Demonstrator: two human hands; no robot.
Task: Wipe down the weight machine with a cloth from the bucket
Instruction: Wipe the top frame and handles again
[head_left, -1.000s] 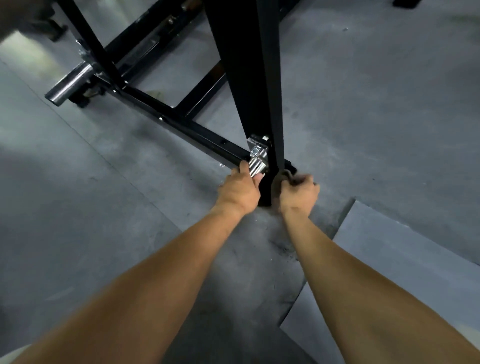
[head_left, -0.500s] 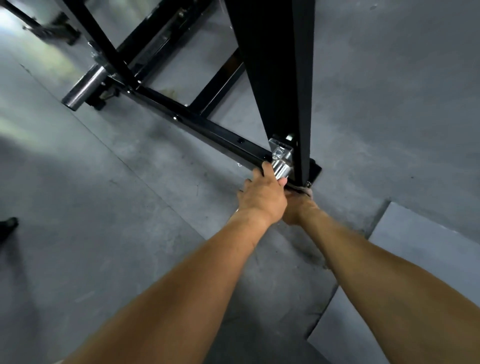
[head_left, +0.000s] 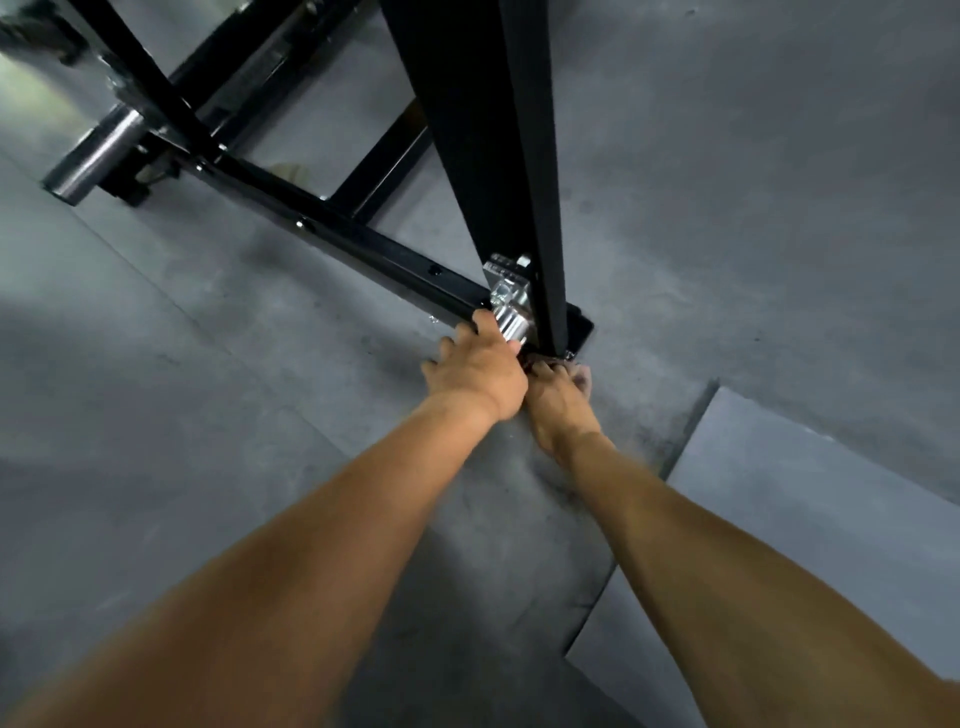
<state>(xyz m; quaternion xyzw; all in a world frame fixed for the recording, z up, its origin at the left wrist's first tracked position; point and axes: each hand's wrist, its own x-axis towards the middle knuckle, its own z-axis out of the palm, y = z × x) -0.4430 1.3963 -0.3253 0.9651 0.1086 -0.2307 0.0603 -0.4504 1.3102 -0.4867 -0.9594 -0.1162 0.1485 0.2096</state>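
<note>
- Wiping the weight machine (head_left: 483, 156) at its post foot: right hand (head_left: 558, 402) bunches the cloth (head_left: 581, 374), 3 o'clock of the left hand (head_left: 480, 371).
- Hands touching; the left one's straight fingers rest against the chrome bracket (head_left: 511, 312), 12 o'clock.
- Advisable: short firm strokes round the foot, cloth worked into crevices.

Both arms outstretched, left hand (head_left: 475, 371) overlapping the curled right hand (head_left: 558, 402).

Grey floor (head_left: 779, 208) w/ black machine frame (head_left: 363, 244) + paler mat (head_left: 805, 519).
</note>
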